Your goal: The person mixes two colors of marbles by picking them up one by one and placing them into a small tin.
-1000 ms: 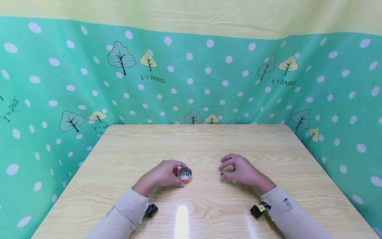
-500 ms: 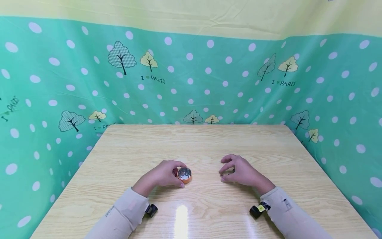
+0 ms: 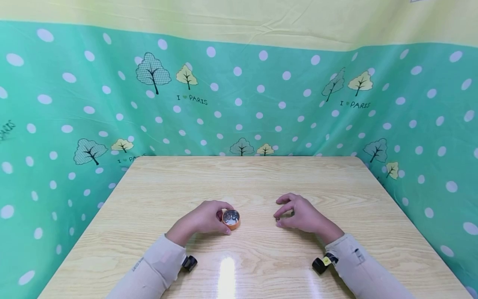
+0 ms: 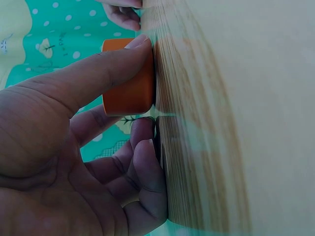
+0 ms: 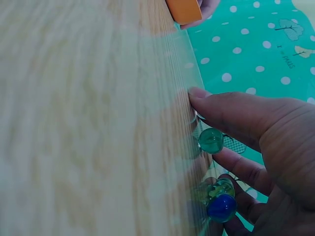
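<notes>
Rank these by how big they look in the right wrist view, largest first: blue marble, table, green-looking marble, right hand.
1. Table
2. Right hand
3. Blue marble and green-looking marble, unranked: the blue looks slightly larger, but nearness to the camera may explain that.

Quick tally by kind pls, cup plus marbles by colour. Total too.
Orange cup: 1
Green marble: 1
Blue marble: 1
See-through marble, partly hidden, exact colour unclear: 1
Total: 4 visible (3 marbles, 1 cup)
</notes>
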Demonstrator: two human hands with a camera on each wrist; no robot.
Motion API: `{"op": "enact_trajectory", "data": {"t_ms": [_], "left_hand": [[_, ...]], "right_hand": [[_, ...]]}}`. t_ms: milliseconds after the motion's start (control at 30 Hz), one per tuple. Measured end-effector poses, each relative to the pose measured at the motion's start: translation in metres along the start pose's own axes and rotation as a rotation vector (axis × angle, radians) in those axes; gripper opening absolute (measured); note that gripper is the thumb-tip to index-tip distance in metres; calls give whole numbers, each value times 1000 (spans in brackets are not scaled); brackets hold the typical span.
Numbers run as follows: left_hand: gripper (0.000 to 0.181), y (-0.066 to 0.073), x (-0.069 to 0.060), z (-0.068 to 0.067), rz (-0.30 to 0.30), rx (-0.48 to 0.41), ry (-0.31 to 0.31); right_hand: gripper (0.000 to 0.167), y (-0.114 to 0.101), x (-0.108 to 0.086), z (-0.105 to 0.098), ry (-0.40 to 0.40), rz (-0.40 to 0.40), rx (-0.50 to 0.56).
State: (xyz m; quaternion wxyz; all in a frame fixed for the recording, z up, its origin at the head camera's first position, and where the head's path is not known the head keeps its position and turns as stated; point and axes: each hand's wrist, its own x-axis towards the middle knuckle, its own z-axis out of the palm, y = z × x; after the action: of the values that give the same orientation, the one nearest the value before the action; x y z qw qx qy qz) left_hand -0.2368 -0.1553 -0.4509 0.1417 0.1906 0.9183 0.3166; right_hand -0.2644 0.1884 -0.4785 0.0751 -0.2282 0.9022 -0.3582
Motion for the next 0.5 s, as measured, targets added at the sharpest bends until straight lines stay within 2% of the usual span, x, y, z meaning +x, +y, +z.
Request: {"op": "enact_trajectory", "data": {"t_ms": [500], "left_hand": [[65, 0, -1, 1, -2, -1, 0]], "right_hand": [[16, -2, -1, 1, 8, -22, -25]]}}
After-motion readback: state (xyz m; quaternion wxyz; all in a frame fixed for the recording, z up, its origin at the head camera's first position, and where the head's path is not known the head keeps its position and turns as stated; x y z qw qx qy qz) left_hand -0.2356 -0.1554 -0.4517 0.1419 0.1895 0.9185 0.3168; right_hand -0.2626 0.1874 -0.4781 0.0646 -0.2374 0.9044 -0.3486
